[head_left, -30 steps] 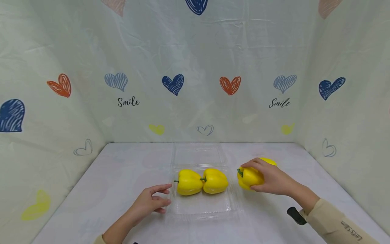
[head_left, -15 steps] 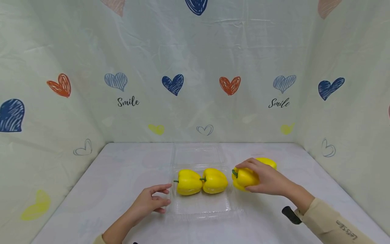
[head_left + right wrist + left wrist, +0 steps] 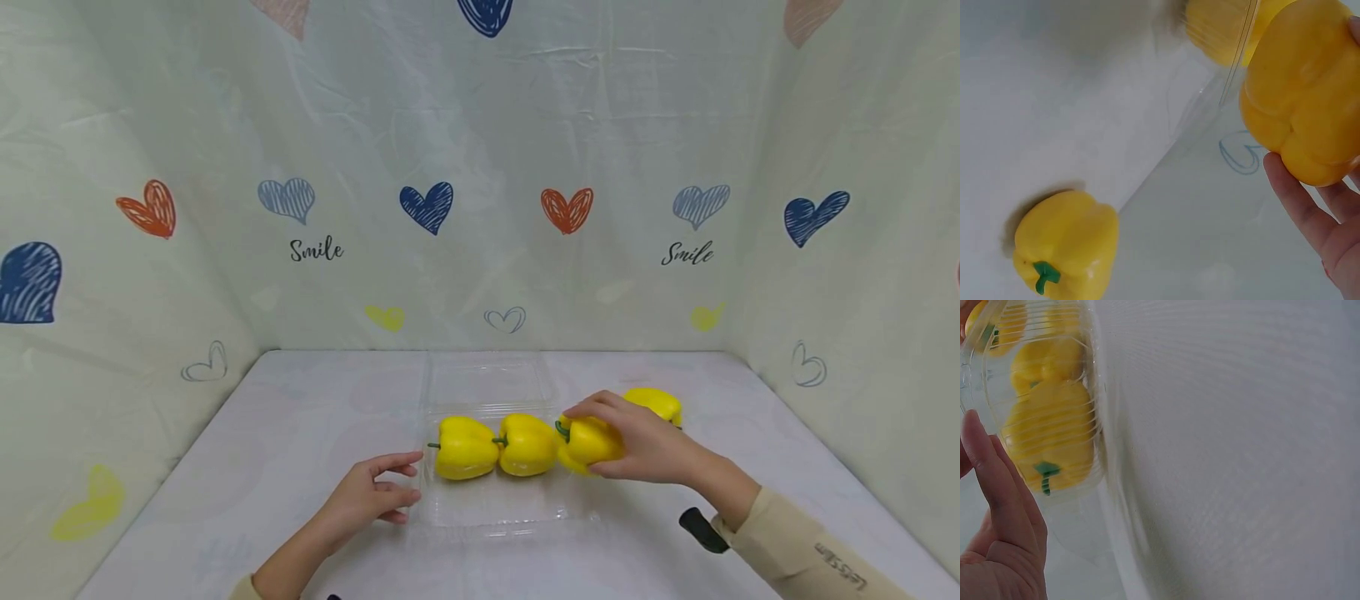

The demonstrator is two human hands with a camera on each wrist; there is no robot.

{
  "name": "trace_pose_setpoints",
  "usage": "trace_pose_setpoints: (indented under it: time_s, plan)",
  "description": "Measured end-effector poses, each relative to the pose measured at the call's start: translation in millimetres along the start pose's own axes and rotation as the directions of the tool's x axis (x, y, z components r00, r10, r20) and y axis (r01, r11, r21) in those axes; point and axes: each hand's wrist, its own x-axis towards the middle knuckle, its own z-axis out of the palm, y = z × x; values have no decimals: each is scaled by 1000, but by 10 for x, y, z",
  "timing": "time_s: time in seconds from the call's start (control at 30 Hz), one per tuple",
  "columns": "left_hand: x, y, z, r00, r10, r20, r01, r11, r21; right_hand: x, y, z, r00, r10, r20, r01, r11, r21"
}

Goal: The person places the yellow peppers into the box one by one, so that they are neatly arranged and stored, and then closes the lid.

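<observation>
Two yellow bell peppers lie side by side in a clear plastic clamshell box (image 3: 498, 508), the left pepper (image 3: 467, 450) with its green stem pointing left and the other pepper (image 3: 529, 446) touching it. My right hand (image 3: 637, 437) grips a third bell pepper (image 3: 588, 442) at the box's right edge; the right wrist view shows this held pepper (image 3: 1304, 94) raised off the surface. My left hand (image 3: 375, 504) is beside the box's left edge, fingers extended and spread. In the left wrist view a fingertip (image 3: 974, 425) is by the ribbed plastic wall; whether it touches is unclear.
Another yellow bell pepper (image 3: 656, 403) lies on the white table behind my right hand. The box's lid (image 3: 486, 379) is folded back flat toward the rear wall. Fabric walls (image 3: 495, 275) printed with hearts enclose the back and sides.
My right hand has moved left with the bell pepper, from right of the box to its right edge. More of the pepper behind now shows. The left hand has stayed put.
</observation>
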Motion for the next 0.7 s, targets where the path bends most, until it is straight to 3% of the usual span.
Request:
trace_pose_setpoints:
  time_s: [0.7]
  plan:
    - [26,-19,-13,1000,17,1,-17,1000,-7,197,-177,87,998,-62,5,62,998,18]
